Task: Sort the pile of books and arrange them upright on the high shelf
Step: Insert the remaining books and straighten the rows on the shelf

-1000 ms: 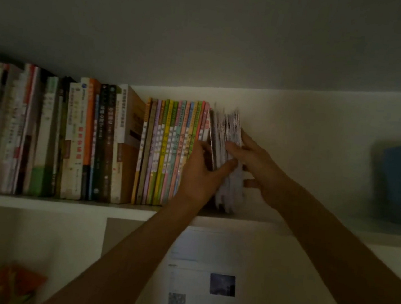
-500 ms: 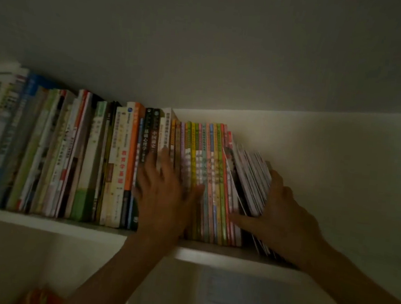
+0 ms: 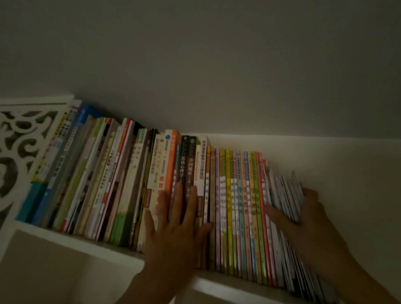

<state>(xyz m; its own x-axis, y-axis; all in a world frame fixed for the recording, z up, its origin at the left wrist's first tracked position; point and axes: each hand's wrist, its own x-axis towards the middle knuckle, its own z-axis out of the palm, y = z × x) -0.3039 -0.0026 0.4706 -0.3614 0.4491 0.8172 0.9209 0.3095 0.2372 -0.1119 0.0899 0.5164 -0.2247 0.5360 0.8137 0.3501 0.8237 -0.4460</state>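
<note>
Two hands push books on a high shelf.

The left hand (image 3: 176, 226) lies flat with its fingers straight on the spines in the row of books (image 3: 122, 183). The right hand (image 3: 310, 227) curls round a leaning bunch of thin books (image 3: 286, 193) at the row's right end. All stand on the white shelf (image 3: 241, 291).

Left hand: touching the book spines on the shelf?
Touching. Head view shows the left hand laid flat, fingers straight, against the upright book spines, no gap visible.
</note>
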